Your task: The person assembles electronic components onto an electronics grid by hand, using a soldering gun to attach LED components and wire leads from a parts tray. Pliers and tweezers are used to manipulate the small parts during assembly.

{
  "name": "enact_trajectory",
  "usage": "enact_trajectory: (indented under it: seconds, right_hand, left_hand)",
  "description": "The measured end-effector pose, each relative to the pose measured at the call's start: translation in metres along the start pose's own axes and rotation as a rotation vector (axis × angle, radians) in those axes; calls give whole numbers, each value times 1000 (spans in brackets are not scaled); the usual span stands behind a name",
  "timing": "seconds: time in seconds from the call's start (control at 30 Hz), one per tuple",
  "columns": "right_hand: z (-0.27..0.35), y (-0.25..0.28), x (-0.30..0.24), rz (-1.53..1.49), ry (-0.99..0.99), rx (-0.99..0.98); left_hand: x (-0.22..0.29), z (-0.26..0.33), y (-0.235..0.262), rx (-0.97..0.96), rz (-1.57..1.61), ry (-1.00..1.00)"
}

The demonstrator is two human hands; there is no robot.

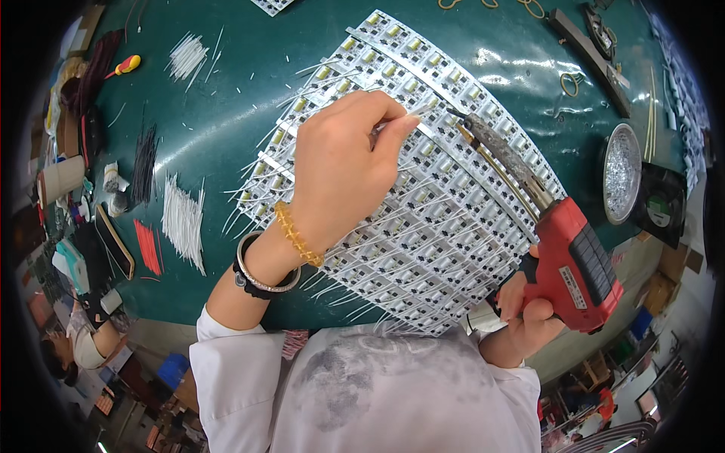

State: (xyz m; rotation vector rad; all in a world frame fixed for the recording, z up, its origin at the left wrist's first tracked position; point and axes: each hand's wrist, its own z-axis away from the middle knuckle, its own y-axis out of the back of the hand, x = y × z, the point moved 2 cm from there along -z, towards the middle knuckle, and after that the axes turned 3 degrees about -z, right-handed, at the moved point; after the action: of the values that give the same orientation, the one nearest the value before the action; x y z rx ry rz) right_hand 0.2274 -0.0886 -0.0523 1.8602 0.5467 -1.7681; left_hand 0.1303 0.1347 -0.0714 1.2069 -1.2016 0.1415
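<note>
My left hand (343,155) reaches over a large panel of small LED circuit boards (453,219), its thumb and index finger pinched on a short white wire (427,108). Wrapped round the handle of a red soldering gun (555,241), my right hand (521,306) is partly hidden by the tool. The gun's dark tip (455,113) lies close to the wire's end, above the boards; whether they touch, I cannot tell. Many white wires stick out from the panel's left and lower parts. Toward its upper right, the boards show few wires.
Left on the green table lie white wires (183,223), black wires (143,166), red wires (147,248), a phone (115,241) and a screwdriver (127,65). At right are a metal bowl (621,174), a black fan (664,208) and a dark bar (589,64). Another person (83,343) sits lower left.
</note>
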Motion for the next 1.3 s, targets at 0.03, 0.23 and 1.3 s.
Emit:
enact_trajectory:
  seconds: [0.03, 0.23, 1.3]
  right_hand:
    - [1, 0, -1, -5, -20, 1]
    - [7, 17, 15, 172, 61, -83]
    - [12, 17, 14, 124, 86, -72]
  left_hand:
    - [1, 0, 0, -1, -3, 1]
    - [-1, -7, 2, -84, -49, 107]
    - [-2, -5, -2, -72, -36, 120]
